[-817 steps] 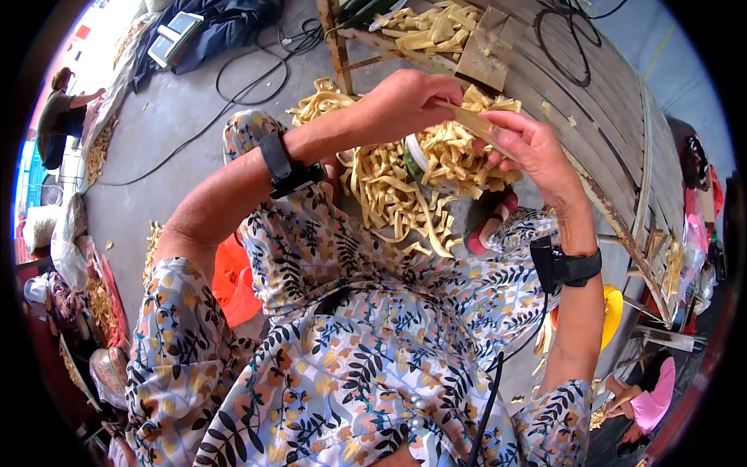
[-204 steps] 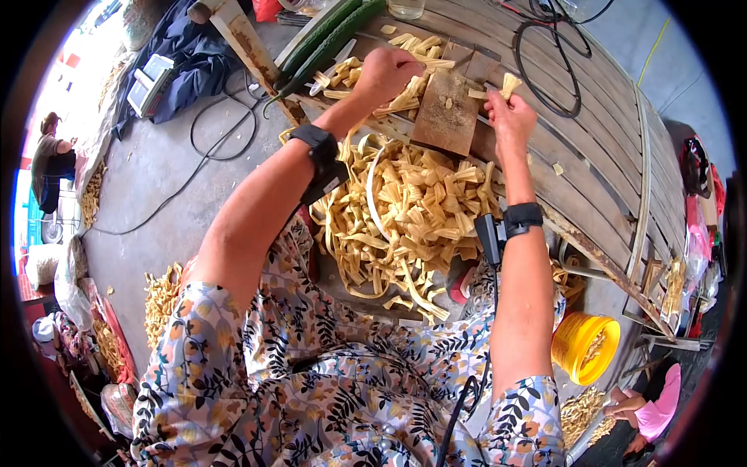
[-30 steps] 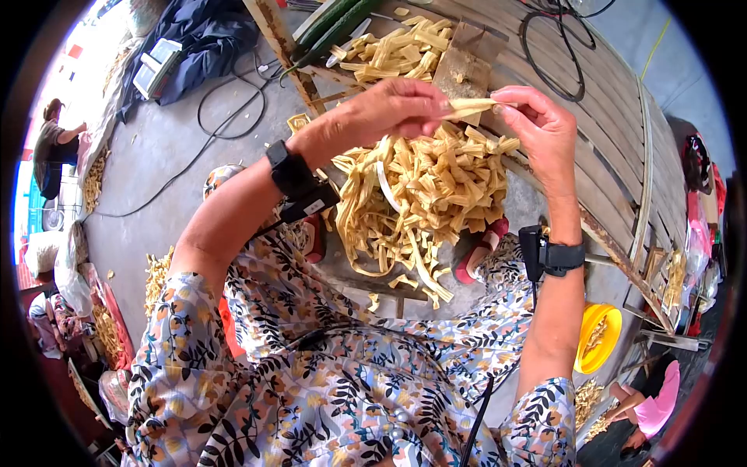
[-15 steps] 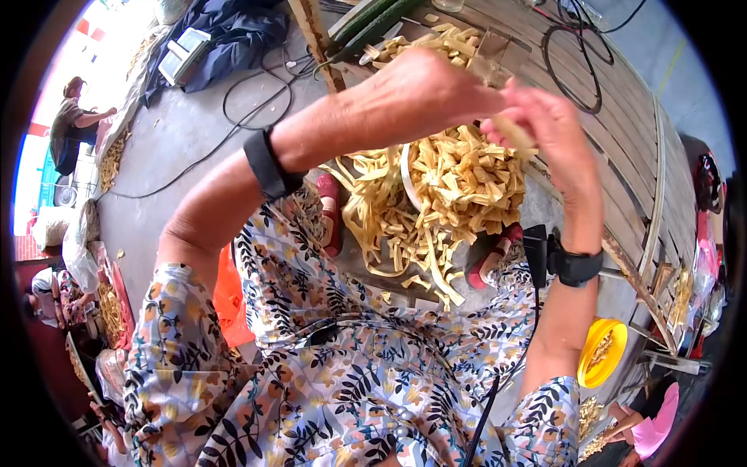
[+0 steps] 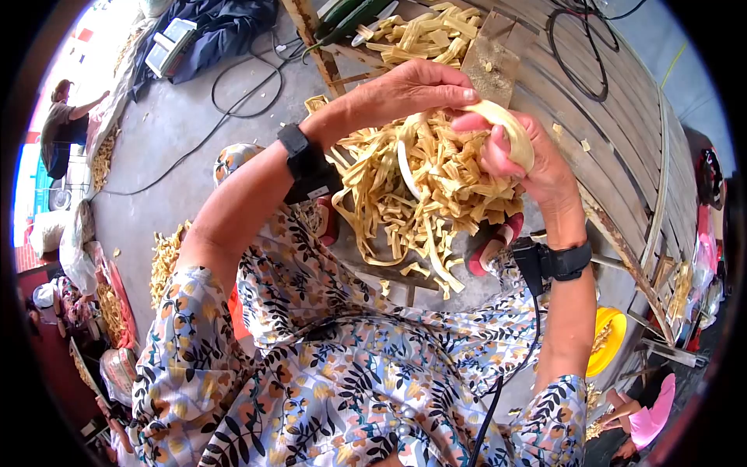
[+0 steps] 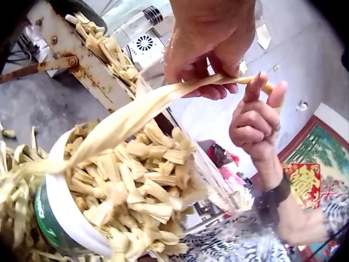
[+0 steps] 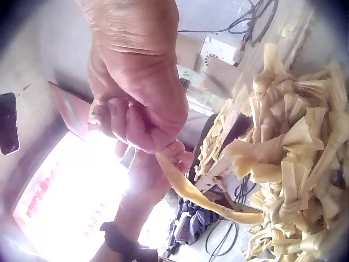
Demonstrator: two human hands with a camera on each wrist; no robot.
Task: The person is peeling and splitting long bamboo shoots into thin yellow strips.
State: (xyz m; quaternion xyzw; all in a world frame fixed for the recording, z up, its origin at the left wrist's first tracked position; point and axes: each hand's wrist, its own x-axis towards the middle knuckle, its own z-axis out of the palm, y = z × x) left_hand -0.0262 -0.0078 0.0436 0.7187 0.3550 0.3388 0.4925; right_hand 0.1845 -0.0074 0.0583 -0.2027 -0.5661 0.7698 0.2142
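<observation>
A pale yellow, pliable flat strip (image 5: 515, 132), which looks like dried tofu skin, is stretched between my two hands. My left hand (image 5: 416, 92) pinches one part of it between thumb and fingers. Around the curled fingers of my right hand (image 5: 545, 167) the strip bends in a loop. In the left wrist view, a long twisted length of strip (image 6: 125, 120) passes in front of the bucket. Below my hands is a heap of knotted strips (image 5: 459, 183), held in a green bucket with a white rim (image 6: 76, 224). Loose strips (image 5: 366, 183) hang over its left side.
Beyond the bucket stands a slatted wooden table (image 5: 615, 148) with a rusty frame. On it lie more strips (image 5: 428, 35), a small board (image 5: 490, 70), cucumbers (image 5: 346, 19) and a coiled black cable (image 5: 576, 54). A yellow bucket (image 5: 607, 342) stands right. People (image 5: 646, 416) sit nearby.
Several seconds ago my left hand was at the strips on the table while my right held a knotted piece. Half a second ago my hands overlapped; now they are apart, with the strip looped round my right.
</observation>
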